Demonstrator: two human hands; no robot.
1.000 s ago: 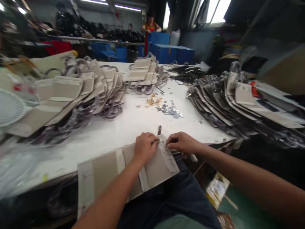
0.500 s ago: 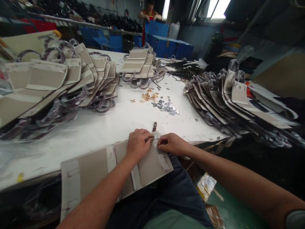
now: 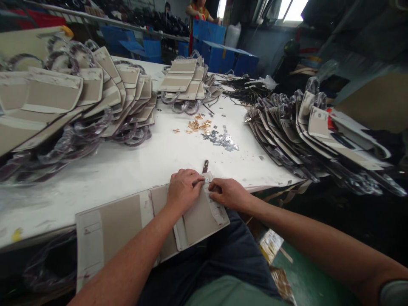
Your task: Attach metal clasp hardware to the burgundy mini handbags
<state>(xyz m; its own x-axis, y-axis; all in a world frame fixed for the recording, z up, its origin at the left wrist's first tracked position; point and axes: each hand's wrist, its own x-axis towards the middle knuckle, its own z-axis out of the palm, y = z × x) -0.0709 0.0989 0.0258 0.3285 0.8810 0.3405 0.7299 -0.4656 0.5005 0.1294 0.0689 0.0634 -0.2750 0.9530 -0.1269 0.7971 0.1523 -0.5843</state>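
Observation:
A beige bag panel (image 3: 124,216) lies aslant over the table's front edge and my lap, inner side up, with pale strips across it. My left hand (image 3: 185,187) presses on its far right part, fingers bent and closed, thumb and fingertip by a small metal plate (image 3: 207,179) near the panel's corner. Close beside it, my right hand (image 3: 229,193) pinches at the pale strip along the right end; its fingers hide whatever is between them. A short dark strap tab (image 3: 205,165) with metal on it sticks out beyond the panel's far edge.
Gold fittings (image 3: 198,124) and thin silver plates (image 3: 223,141) lie loose mid-table. Stacks of bag pieces with wrapped handles stand left (image 3: 105,93), centre back (image 3: 185,78) and right (image 3: 287,127). Dark straps (image 3: 244,89) lie behind. A person (image 3: 200,12) stands by blue boxes (image 3: 216,55).
The view has shifted slightly. My right hand's fingers have curled and moved a little up the strip, covering more of it. My left hand keeps its place on the bag panel.

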